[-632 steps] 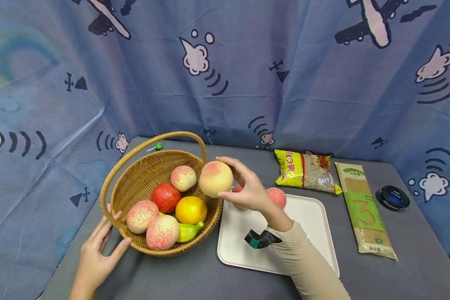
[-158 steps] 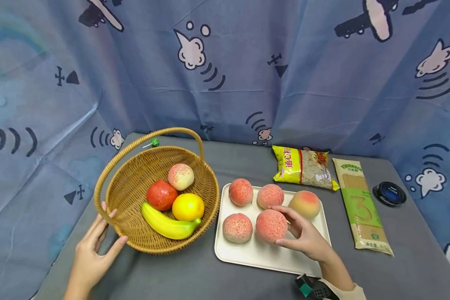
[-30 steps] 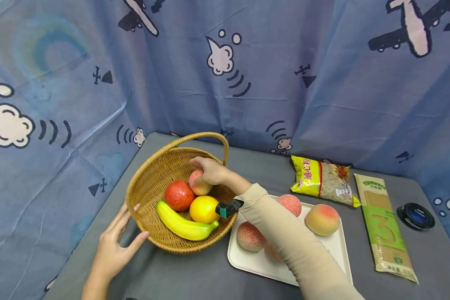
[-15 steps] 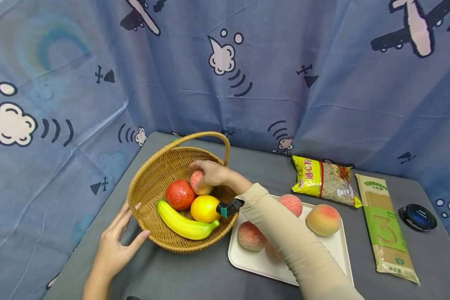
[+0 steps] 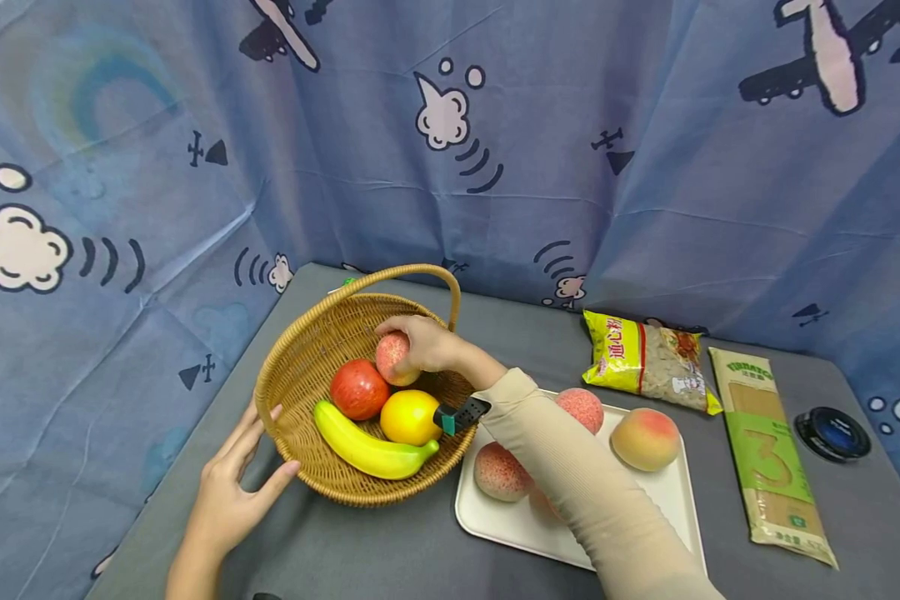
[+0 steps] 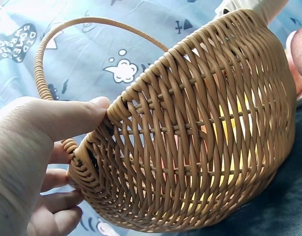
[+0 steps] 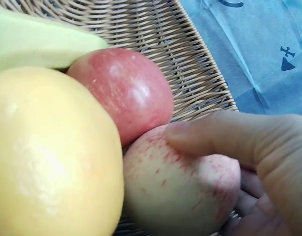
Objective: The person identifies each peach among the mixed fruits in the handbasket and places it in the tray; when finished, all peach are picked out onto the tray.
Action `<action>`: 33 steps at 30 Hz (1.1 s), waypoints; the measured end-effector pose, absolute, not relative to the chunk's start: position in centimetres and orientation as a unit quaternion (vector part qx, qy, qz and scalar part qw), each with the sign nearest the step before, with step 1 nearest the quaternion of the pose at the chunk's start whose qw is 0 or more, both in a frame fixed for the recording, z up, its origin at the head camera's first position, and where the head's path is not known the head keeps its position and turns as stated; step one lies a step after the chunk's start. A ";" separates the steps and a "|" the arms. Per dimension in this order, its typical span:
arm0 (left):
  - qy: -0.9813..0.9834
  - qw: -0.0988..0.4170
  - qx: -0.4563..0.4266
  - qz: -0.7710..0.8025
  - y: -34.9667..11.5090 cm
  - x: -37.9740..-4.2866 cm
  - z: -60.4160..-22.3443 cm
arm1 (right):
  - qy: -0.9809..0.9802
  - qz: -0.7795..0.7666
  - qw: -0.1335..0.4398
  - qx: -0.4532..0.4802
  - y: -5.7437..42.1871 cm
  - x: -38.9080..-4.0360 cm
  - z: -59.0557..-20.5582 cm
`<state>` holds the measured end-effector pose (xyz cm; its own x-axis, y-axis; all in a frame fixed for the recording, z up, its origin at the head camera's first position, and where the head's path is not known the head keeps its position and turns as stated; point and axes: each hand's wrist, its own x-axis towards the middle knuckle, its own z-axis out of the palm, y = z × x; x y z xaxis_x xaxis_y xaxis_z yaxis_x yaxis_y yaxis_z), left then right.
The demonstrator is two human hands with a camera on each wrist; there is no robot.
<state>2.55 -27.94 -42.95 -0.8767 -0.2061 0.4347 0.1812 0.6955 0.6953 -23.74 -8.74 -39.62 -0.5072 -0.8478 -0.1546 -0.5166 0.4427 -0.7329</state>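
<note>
Inside the wicker basket (image 5: 306, 375), my right hand (image 5: 433, 343) grips a pink-speckled peach (image 5: 392, 354), thumb across its near side. The right wrist view shows the peach (image 7: 175, 191) against a red apple (image 7: 123, 91), with a large yellow fruit (image 7: 52, 152) in front. A banana (image 5: 367, 450) lies along the basket's near side. My left hand (image 5: 228, 496) holds the basket's left rim near the handle's foot; in the left wrist view its thumb lies on the rim and the fingers go behind the wicker (image 6: 200, 142).
Right of the basket, a white tray (image 5: 468, 521) carries a yellow-red peach (image 5: 647, 439) and several pink ones, partly hidden by my right sleeve (image 5: 585, 475). Beyond lie a yellow pasta bag (image 5: 648, 362), a noodle packet (image 5: 772, 454) and a dark round object (image 5: 832, 433).
Two speckled peaches have left the basket since the oldest frame, and the tray has more peaches. My right hand moved from tray to basket; lately its peach has turned and shifted slightly.
</note>
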 end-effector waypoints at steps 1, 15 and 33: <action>-0.887 0.248 0.008 -0.390 -27.9 2.6 -43.0 | 0.808 -0.322 0.256 -0.422 -8.7 -23.7 -39.5; -0.885 0.247 0.006 -0.394 -28.0 2.7 -43.2 | 0.781 -0.398 0.217 -0.430 -7.6 -23.2 -37.9; -0.872 0.253 0.003 -0.419 -27.9 2.7 -43.2 | 0.704 -0.496 0.162 -0.482 -3.2 -20.7 -35.0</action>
<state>2.73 -27.87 -43.18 -0.8720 -0.2174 0.4386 0.2067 0.6485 0.7326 -20.71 -3.23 -35.04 -0.4831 -0.8392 0.2497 -0.5172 0.0434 -0.8547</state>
